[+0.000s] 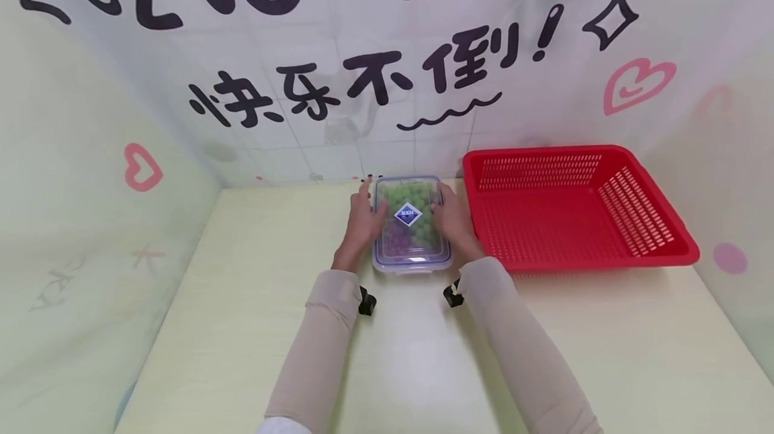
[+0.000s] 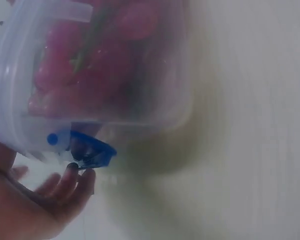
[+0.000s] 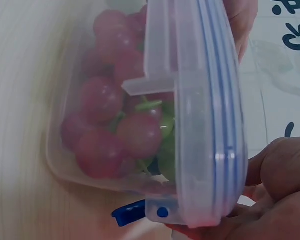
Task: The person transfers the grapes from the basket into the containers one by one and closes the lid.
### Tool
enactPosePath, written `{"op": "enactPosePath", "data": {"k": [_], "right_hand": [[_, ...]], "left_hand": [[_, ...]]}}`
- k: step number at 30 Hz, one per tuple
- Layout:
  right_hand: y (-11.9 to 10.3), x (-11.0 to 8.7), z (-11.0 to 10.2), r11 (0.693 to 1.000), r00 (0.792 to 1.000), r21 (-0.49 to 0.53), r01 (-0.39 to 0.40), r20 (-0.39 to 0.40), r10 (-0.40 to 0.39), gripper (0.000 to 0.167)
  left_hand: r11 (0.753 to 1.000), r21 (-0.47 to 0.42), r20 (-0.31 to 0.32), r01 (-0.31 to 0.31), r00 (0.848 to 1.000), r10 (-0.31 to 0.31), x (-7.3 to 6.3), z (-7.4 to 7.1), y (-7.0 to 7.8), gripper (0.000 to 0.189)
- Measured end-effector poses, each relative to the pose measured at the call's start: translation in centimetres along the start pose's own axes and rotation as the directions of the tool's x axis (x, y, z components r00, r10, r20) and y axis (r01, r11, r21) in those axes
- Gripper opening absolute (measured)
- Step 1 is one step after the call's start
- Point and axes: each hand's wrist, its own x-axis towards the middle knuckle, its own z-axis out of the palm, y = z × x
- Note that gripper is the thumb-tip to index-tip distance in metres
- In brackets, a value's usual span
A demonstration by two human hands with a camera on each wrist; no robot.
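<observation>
A clear plastic food container (image 1: 410, 261) with a blue-lined lid stands near the back of the table. Through its walls show green grapes (image 1: 417, 191) and red grapes (image 3: 101, 100). My left hand (image 1: 361, 222) grips its left side, thumb over the lid's edge. In the left wrist view, those fingertips sit right at a blue side clip (image 2: 92, 150) that sticks out from the wall. From the opposite side my right hand (image 1: 455, 219) holds the container, thumb on the lid's edge. Another blue clip (image 3: 130, 212) juts out beside the right hand.
A red plastic basket (image 1: 544, 219) with slotted walls stands close to the right of the container. The pale table (image 1: 254, 286) meets a printed white sheet (image 1: 338, 145) at the back. Black wrist mounts (image 1: 366, 301) show under the sleeves.
</observation>
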Motion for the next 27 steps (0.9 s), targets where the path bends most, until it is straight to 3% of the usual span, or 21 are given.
{"op": "enactPosePath", "data": {"k": [2,5,10,14,20,24,27], "right_hand": [[-0.4,0.1,-0.1,0.999,0.999,0.012,-0.032,0.001,0.032,0.06],[-0.9,0.2,-0.3,0.995,0.995,0.004,-0.104,0.002,0.104,0.066],[-1.0,0.3,-0.8,0.977,0.977,-0.034,-0.212,0.031,0.213,0.071],[-0.7,0.2,-1.0,0.97,0.968,-0.028,-0.24,0.07,0.241,0.07],[-0.4,0.2,-0.8,0.974,0.972,-0.011,-0.226,0.071,0.226,0.068],[-0.4,0.4,-0.6,0.966,0.963,-0.025,-0.257,0.075,0.258,0.071],[-0.3,0.4,-0.6,0.964,0.962,-0.039,-0.263,0.071,0.265,0.073]], "left_hand": [[0.996,-0.035,0.011,0.083,0.997,-0.083,0.1,-0.4,0.2,0.078],[0.977,-0.064,0.054,0.204,0.978,-0.201,0.1,-1.0,0.5,0.089],[0.951,-0.052,0.157,0.306,0.942,-0.295,0.2,-1.4,0.8,0.091],[0.942,-0.039,0.188,0.332,0.929,-0.32,0.1,-1.4,0.6,0.09],[0.945,-0.021,0.181,0.328,0.93,-0.319,-0.1,-1.4,0.3,0.089],[0.943,-0.016,0.159,0.331,0.932,-0.325,-0.2,-1.4,0.4,0.091],[0.936,-0.012,0.156,0.353,0.925,-0.347,-0.3,-1.3,0.5,0.094]]}}
